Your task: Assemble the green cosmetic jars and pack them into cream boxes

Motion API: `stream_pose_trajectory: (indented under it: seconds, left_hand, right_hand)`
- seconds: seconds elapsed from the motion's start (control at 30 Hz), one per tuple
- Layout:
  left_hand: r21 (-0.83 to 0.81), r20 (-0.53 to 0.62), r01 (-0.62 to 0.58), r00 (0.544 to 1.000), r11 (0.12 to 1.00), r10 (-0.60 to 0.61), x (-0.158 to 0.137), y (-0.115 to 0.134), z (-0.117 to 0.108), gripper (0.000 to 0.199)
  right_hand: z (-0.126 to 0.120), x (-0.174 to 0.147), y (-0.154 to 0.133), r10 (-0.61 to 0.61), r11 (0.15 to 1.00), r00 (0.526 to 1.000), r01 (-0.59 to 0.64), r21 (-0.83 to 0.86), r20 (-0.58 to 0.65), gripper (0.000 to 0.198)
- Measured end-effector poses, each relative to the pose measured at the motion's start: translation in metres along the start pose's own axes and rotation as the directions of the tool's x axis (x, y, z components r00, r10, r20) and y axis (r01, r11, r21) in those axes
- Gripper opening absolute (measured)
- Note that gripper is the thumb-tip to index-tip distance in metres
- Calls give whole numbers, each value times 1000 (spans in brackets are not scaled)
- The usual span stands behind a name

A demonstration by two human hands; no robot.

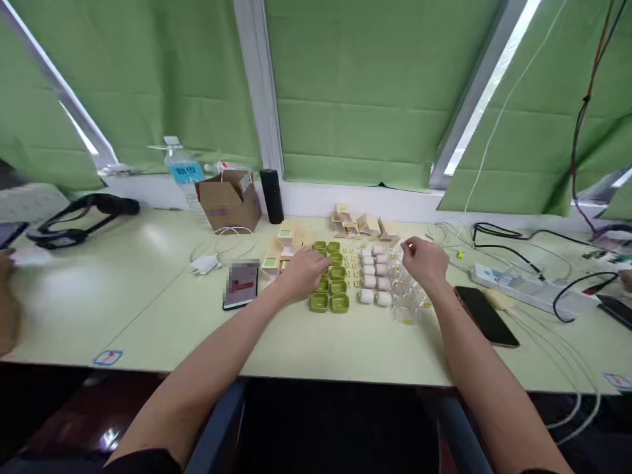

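My left hand (305, 271) is over the left column of small green square dishes (340, 303), its fingers curled together at one of them. What they pinch, if anything, is hidden. My right hand (425, 262) is closed in a pinch above the clear plastic covers (405, 315) on the right; whatever is between the fingertips is too small to make out. Between the hands lie tiny yellow pieces (349, 266) in columns. Beside them, small white rounded pieces (366, 296) stand in two columns.
Small cardboard pieces (368, 224) lie at the back, more by my left hand. Phones (486, 316) (241, 283) lie on both sides. A brown box (230, 203), water bottle (184, 172) and black cylinder (271, 196) stand behind. A power strip (533, 288) with cables is right.
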State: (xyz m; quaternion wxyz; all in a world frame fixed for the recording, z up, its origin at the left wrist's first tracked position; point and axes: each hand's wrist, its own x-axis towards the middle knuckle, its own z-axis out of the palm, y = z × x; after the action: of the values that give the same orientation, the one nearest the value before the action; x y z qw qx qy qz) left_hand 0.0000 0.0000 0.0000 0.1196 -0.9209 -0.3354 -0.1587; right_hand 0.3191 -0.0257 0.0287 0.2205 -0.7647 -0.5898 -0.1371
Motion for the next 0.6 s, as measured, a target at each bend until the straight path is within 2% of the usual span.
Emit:
stream_pose_trajectory:
  seconds: [0.17, 0.37, 0.5, 0.6]
  left_hand:
    - [-94, 1, -13, 1000, 996, 13, -3, 1, -2, 27]
    - [-279, 59, -144, 984, 950, 166, -4, 27, -24, 15]
    - [-262, 120, -216, 960, 941, 254, -3, 51, -36, 19]
    - [-201, 176, -258, 940, 945, 294, -2, 63, -36, 20]
  right_hand:
    - [0, -1, 0, 24, 999, 999, -23, 23, -34, 30]
    - [0, -2, -2, 11, 999, 1000, -10, 35, -16, 27]
    - [0, -3, -1, 9, 1000, 1000, -9, 27, 0, 26]
    - [1, -2, 0, 9, 1000, 1000, -9, 21, 4, 28]
